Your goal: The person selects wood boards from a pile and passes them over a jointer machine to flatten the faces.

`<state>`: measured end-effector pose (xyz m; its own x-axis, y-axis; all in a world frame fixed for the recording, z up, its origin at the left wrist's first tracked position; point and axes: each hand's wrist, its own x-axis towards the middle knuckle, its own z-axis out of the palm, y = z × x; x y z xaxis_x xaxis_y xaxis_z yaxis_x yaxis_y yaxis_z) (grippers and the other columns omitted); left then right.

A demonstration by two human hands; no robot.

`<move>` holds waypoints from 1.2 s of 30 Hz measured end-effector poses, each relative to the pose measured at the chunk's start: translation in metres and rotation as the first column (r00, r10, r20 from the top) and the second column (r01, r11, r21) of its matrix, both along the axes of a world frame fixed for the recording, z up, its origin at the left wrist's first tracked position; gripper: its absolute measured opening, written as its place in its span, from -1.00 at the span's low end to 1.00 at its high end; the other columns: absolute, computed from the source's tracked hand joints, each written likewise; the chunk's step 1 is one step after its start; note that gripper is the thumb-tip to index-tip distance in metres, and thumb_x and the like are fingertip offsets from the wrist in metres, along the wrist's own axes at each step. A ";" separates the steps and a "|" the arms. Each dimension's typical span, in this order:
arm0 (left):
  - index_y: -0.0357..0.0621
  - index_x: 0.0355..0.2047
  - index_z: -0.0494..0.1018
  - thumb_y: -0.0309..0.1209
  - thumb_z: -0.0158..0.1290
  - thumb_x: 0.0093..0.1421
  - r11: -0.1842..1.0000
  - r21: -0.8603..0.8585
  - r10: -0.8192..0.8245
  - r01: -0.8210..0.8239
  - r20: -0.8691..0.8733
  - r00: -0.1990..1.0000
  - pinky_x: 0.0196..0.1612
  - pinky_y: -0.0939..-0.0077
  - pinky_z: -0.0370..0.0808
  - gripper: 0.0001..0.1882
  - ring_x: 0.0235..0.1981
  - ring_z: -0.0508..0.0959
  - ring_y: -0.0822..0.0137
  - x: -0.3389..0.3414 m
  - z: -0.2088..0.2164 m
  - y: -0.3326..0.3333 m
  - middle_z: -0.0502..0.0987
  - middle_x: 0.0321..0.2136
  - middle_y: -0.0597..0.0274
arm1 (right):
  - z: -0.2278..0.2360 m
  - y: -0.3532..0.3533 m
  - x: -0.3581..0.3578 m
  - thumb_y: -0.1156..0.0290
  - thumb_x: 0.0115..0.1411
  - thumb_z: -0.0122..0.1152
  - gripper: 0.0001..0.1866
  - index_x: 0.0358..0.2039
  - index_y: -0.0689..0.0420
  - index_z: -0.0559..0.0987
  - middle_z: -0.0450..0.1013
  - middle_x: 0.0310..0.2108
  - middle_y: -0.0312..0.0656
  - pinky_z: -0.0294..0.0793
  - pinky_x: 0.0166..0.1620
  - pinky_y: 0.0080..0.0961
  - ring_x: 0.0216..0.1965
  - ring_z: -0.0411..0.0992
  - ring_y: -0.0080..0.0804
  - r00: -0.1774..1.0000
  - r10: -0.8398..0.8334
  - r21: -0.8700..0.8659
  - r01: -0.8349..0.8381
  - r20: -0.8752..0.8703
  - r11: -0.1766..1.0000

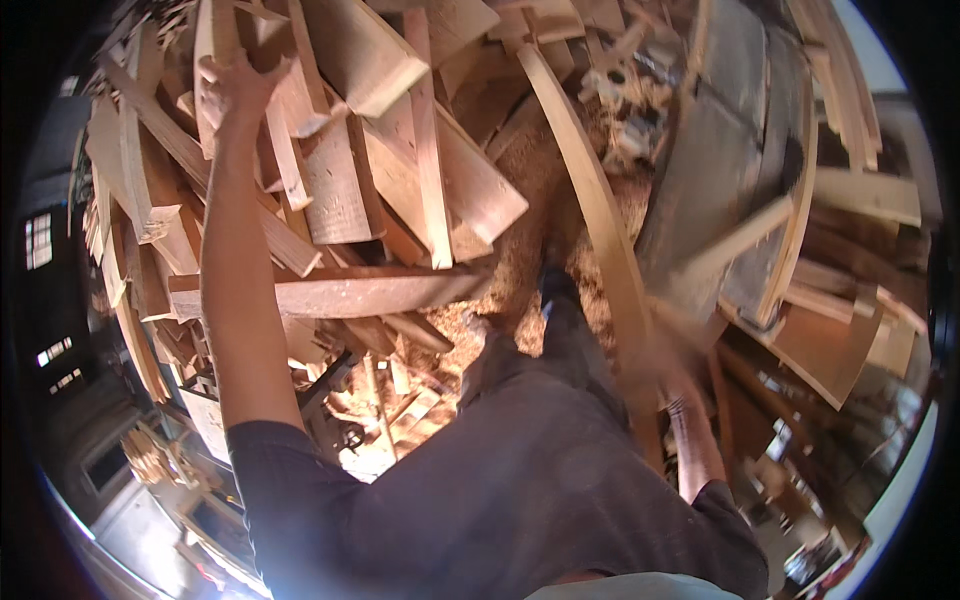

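My left hand [240, 88] is stretched out to the upper left over the wood pile, its fingers and thumb spread apart against an upright board [216, 30]. Whether it bears any of that board's weight I cannot tell. Down on the right, my right hand [662, 352] is smeared by motion but closed around a long, narrow wooden plank [590, 190]. This plank runs from the top middle down past my right side. Below my left forearm lies a thick plank with a dark upper edge [370, 295].
Boards and offcuts [340, 190] are heaped on the left. Wood shavings [450, 335] cover the floor around my feet. A large grey wooden panel [730, 150] leans at the right, with more boards [820, 340] beside it. A lit workbench area [140, 530] shows at lower left.
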<state>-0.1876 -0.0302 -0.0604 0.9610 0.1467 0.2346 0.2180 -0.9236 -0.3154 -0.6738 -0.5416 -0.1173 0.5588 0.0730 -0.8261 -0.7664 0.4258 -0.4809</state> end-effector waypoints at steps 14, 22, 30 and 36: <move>-0.05 0.49 0.07 0.45 0.19 -0.01 0.942 0.174 -0.305 0.287 0.089 0.948 0.36 -0.29 0.11 0.25 0.39 0.20 -0.18 0.099 -0.065 0.084 0.07 0.45 -0.21 | 0.013 0.010 -0.242 0.14 -0.07 0.52 0.10 0.48 -0.07 0.18 0.60 -0.02 0.06 0.58 0.05 -0.24 -0.06 0.60 0.00 0.635 0.401 -0.509 -0.771 -0.660 0.383; 0.24 0.51 0.06 0.72 -0.04 -0.18 0.990 0.134 -0.056 0.045 0.079 0.995 0.26 -0.38 0.20 0.34 0.32 0.17 -0.46 0.089 -0.043 0.067 -0.11 0.40 -0.56 | 0.005 -0.042 -0.370 0.28 0.00 0.42 -0.16 0.32 0.05 0.33 0.51 -0.24 0.09 0.57 -0.18 0.00 -0.23 0.56 0.11 0.480 0.320 -0.544 -0.825 -0.817 -0.153; 0.20 0.54 -0.05 0.64 -0.05 -0.08 0.990 0.072 -0.127 0.122 0.072 0.989 0.31 -0.51 -0.03 0.30 0.43 -0.04 -0.46 0.084 -0.039 0.073 -0.08 0.45 -0.42 | -0.002 -0.104 -0.495 0.44 0.09 0.31 -0.28 0.30 0.08 0.34 0.50 -0.09 -0.03 0.54 -0.08 -0.08 -0.06 0.52 0.02 0.412 0.261 -0.486 -0.777 -0.873 -0.401; -0.08 0.51 -0.02 0.14 0.27 0.09 0.589 -0.074 -0.773 0.805 0.240 0.587 0.46 -0.25 -0.07 0.13 0.48 0.04 -0.02 0.047 -0.019 0.024 0.01 0.50 0.04 | -0.030 -0.104 -0.551 0.42 0.20 0.20 -0.48 0.21 0.06 0.45 0.53 -0.02 -0.10 0.53 -0.02 -0.07 0.05 0.50 -0.05 0.291 -0.030 -0.273 -0.924 -0.956 -0.267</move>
<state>-0.1411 -0.0062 -0.0792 0.6629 -0.6006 0.4471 -0.5887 -0.7870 -0.1843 -1.2248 -0.6461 -0.1469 0.2996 -0.8318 -0.4673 -0.4981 -0.5541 0.6670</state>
